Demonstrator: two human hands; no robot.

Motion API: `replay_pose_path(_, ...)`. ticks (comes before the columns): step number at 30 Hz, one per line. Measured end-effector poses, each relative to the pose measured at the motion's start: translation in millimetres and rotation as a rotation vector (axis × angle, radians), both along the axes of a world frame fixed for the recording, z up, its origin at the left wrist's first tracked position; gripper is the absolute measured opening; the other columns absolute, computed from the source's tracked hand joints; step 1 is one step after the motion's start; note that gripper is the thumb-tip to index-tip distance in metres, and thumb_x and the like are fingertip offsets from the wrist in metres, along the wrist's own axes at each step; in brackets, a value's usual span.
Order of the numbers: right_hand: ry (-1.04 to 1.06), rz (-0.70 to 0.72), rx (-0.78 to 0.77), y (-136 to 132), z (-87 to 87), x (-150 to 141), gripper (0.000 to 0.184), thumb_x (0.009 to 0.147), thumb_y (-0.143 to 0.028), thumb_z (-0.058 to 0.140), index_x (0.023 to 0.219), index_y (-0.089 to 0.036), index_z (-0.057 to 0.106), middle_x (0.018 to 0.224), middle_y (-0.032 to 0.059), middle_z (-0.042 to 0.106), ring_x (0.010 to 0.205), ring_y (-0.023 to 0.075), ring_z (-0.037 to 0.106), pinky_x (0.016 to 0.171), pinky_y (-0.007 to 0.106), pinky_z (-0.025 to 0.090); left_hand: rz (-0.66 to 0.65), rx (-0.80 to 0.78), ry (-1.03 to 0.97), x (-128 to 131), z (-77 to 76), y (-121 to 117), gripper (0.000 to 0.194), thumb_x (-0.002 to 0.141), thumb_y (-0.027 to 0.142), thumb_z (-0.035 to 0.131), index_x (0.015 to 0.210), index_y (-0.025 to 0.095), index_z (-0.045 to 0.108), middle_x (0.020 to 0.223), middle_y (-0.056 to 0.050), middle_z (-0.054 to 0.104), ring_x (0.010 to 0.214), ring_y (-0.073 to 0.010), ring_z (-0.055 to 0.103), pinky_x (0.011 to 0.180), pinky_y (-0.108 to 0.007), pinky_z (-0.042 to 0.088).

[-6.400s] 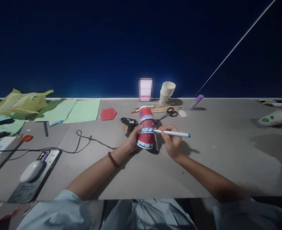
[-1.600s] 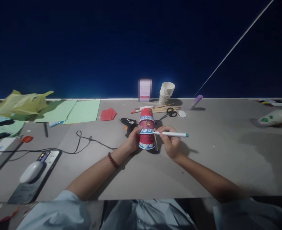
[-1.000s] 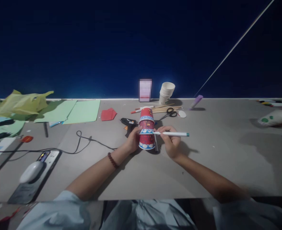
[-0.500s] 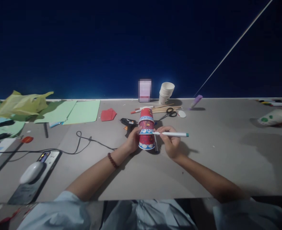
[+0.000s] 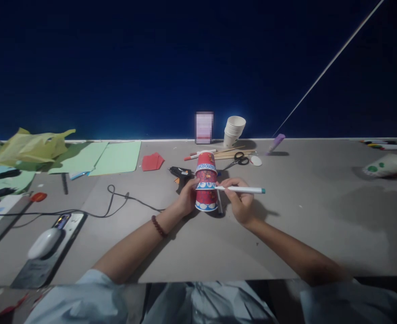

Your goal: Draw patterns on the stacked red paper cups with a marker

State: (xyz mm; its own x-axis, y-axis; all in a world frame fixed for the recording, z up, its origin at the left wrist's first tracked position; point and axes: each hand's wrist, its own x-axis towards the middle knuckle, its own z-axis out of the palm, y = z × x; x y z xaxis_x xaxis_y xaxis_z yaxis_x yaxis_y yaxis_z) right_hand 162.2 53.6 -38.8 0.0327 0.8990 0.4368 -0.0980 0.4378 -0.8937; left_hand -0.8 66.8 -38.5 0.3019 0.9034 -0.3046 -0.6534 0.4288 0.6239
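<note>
A stack of three red paper cups point(image 5: 206, 199) with blue-and-white patterned rims is held up over the table, the cups upside down one on another. My left hand point(image 5: 187, 198) is closed on its left side, the thumb near the middle cup. In my right hand point(image 5: 241, 202) a white marker point(image 5: 245, 190) with a teal end is pinched, its tip touching or very close to the middle cup's rim. Partly hidden behind the cups, another marker point(image 5: 220, 204) lies on the table. A black hot glue gun point(image 5: 181, 173) rests just beyond my left hand.
Behind the cups are wooden sticks point(image 5: 225, 155), scissors point(image 5: 241, 159) and a stack of white cups point(image 5: 234, 130). Red paper point(image 5: 153, 162), green sheets point(image 5: 117, 157) and a yellow bag point(image 5: 33, 148) lie left. A black cord point(image 5: 93, 214) crosses toward a power strip point(image 5: 2, 216). A decorated cup point(image 5: 387, 165) lies right.
Almost nothing differs. The marker in my right hand has shifted very slightly at the middle cup's rim; my left hand and the cups stay in place.
</note>
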Motion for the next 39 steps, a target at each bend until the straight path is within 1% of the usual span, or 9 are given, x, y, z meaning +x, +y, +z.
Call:
replay_pose_path(7,0.01,0.002,-0.004,0.3,0.5,-0.3,0.007,0.088,-0.031,0.064,0.085,-0.024,0.065,0.084,0.0026,0.069,0.085,0.0213,0.07,0.084,0.04,0.06,0.007,-0.019,-0.031,0.2,0.6,-0.5,0.029,0.072,0.036,0.069,0.087,0.011,0.074,0.082,-0.012,0.078,0.087,-0.0293,0.073,0.089,-0.04,0.052)
replay_pose_path(11,-0.008,-0.005,-0.007,-0.1,0.5,0.2,0.009,0.088,-0.031,0.064,0.084,-0.024,0.065,0.084,0.0029,0.069,0.086,0.0216,0.07,0.084,0.04,0.059,0.003,-0.028,-0.026,-0.1,0.0,-0.6,0.032,0.071,0.036,0.071,0.088,0.01,0.074,0.084,-0.014,0.078,0.088,-0.03,0.073,0.088,-0.039,0.052)
replay_pose_path(16,-0.017,0.001,-0.004,-0.4,-1.1,1.0,0.007,0.089,-0.03,0.064,0.086,-0.024,0.066,0.085,0.003,0.069,0.087,0.0214,0.069,0.084,0.039,0.059,0.028,-0.004,0.004,-0.3,-0.4,-0.5,0.033,0.07,0.037,0.073,0.087,0.009,0.074,0.083,-0.013,0.078,0.079,-0.0257,0.073,0.084,-0.036,0.053)
replay_pose_path(21,0.029,0.002,-0.003,-0.1,0.1,-0.8,0.011,0.09,-0.034,0.063,0.086,-0.024,0.064,0.085,0.003,0.067,0.085,0.0213,0.068,0.087,0.043,0.06,-0.004,0.002,-0.03,-0.4,0.5,-0.6,0.034,0.072,0.039,0.072,0.088,0.01,0.074,0.085,-0.013,0.078,0.088,-0.0292,0.074,0.085,-0.037,0.053)
replay_pose_path(25,0.07,0.018,-0.007,-1.4,3.5,-3.5,0.011,0.089,-0.035,0.064,0.085,-0.025,0.062,0.083,0.0018,0.066,0.084,0.0208,0.067,0.09,0.044,0.06,-0.005,-0.001,-0.044,0.4,-0.7,-0.1,0.035,0.074,0.041,0.073,0.09,0.01,0.073,0.085,-0.013,0.078,0.088,-0.0287,0.074,0.088,-0.038,0.053)
replay_pose_path(29,0.131,-0.008,-0.054,-1.0,2.7,-4.2,0.012,0.087,-0.036,0.065,0.084,-0.025,0.063,0.083,0.0016,0.066,0.082,0.0206,0.067,0.087,0.043,0.06,0.01,-0.01,-0.045,1.4,-1.8,0.6,0.033,0.075,0.041,0.073,0.09,0.012,0.073,0.085,-0.012,0.078,0.087,-0.0278,0.074,0.089,-0.038,0.053)
replay_pose_path(34,0.209,-0.021,-0.154,5.1,-4.1,-1.3,0.006,0.085,-0.031,0.067,0.084,-0.026,0.064,0.081,-0.0006,0.067,0.079,0.0193,0.066,0.08,0.036,0.057,0.016,-0.019,-0.052,0.5,-0.5,0.9,0.036,0.078,0.04,0.068,0.097,0.01,0.073,0.094,-0.014,0.078,0.096,-0.0285,0.072,0.096,-0.04,0.05)
replay_pose_path(36,0.197,-0.029,-0.176,6.7,-6.1,-0.4,0.005,0.085,-0.031,0.067,0.083,-0.027,0.064,0.08,-0.001,0.067,0.078,0.0197,0.067,0.078,0.035,0.056,0.017,-0.028,-0.055,-0.3,-0.7,1.0,0.037,0.078,0.04,0.068,0.097,0.009,0.073,0.093,-0.014,0.078,0.097,-0.0294,0.072,0.097,-0.04,0.049)
replay_pose_path(39,0.133,-0.041,-0.184,6.8,-7.1,0.2,0.006,0.085,-0.032,0.067,0.082,-0.028,0.064,0.081,-0.0008,0.066,0.076,0.0198,0.066,0.074,0.034,0.055,0.051,-0.044,-0.035,-0.7,-2.1,1.4,0.035,0.077,0.04,0.067,0.092,0.009,0.074,0.088,-0.013,0.078,0.091,-0.0285,0.073,0.094,-0.039,0.05)
